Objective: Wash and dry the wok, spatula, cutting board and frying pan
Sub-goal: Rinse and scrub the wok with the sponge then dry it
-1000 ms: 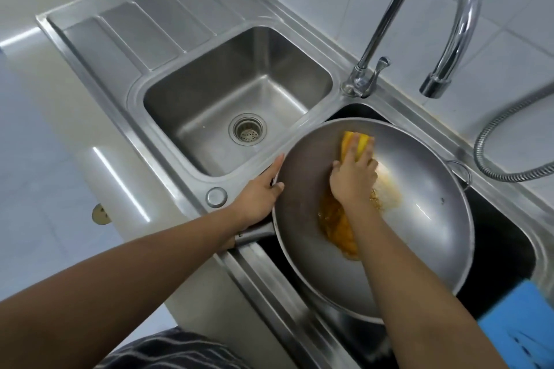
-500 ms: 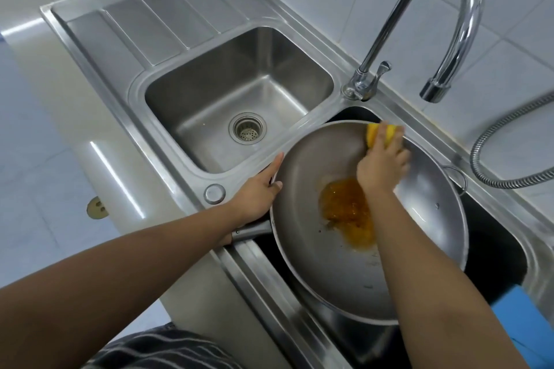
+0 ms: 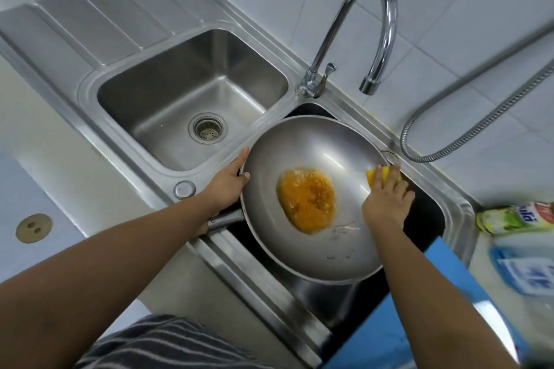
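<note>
The right grip [image 3: 385,201] curls over a yellow sponge [image 3: 378,174], pressing it to the far inner wall of the wok [image 3: 299,144]. The left grip [image 3: 227,186] clasps the rim above the straight handle [image 3: 224,220]. The wok is round, matte-grey metal. A grainy orange pool [image 3: 307,201] lies at its bottom, and it sits over the right basin of the steel sink [image 3: 90,84].

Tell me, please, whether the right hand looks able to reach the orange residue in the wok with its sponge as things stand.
Probably yes. The right hand holds the yellow sponge at the right rim of the wok; the orange residue lies uncovered in the bottom, with nothing between them.
</note>
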`<state>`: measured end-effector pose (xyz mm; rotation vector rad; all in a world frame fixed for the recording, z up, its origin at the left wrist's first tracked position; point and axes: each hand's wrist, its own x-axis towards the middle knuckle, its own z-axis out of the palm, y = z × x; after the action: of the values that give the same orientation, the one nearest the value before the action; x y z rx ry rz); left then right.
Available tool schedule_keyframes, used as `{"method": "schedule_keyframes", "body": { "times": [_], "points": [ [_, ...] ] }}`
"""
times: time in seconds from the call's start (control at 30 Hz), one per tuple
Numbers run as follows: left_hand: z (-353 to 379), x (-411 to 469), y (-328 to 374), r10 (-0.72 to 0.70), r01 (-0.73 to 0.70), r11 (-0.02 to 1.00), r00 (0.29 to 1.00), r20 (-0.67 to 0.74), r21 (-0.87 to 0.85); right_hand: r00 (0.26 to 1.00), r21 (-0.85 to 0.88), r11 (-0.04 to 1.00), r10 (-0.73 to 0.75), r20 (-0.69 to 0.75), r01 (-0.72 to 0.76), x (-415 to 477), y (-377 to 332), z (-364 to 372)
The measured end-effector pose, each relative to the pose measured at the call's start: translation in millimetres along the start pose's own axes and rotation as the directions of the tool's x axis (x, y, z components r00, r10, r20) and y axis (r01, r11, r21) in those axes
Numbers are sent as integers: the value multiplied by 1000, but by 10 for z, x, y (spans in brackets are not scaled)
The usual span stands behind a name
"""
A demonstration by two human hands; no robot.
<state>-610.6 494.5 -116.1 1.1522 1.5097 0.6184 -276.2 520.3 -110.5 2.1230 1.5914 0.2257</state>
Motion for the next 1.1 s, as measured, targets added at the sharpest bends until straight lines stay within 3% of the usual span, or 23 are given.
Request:
{"method": "schedule_keyframes", "body": {
  "times": [0.17, 0.37, 0.63, 0.77, 0.97, 1.1],
  "points": [
    [-8, -42, 58, 18, -18, 1000, 1000, -8, 10, 998, -32, 999, 39, 54, -37, -121, 5, -5],
    [20, -27, 52, 45, -42, 995, 999, -30, 94, 994, 63, 993, 93, 65, -97, 56, -107, -81],
    [32, 55, -55, 46, -45, 999, 998, -37, 27, 994, 190, 976, -97, -42, 103, 171, -22, -65],
    [19, 64, -62, 34, -35, 999, 999, -37, -38, 993, 204, 975, -70, -90, 87, -127, 110, 61],
    [19, 25, -15, 43, -41, 985, 999, 9, -167, 992, 256, 967, -35, 122, 2, -960, -41, 90],
    [20, 43, -27, 40, -37, 984, 999, 9, -177, 906, 533, 837, -315, 284, 124, -1453, -512, -53]
  ]
}}
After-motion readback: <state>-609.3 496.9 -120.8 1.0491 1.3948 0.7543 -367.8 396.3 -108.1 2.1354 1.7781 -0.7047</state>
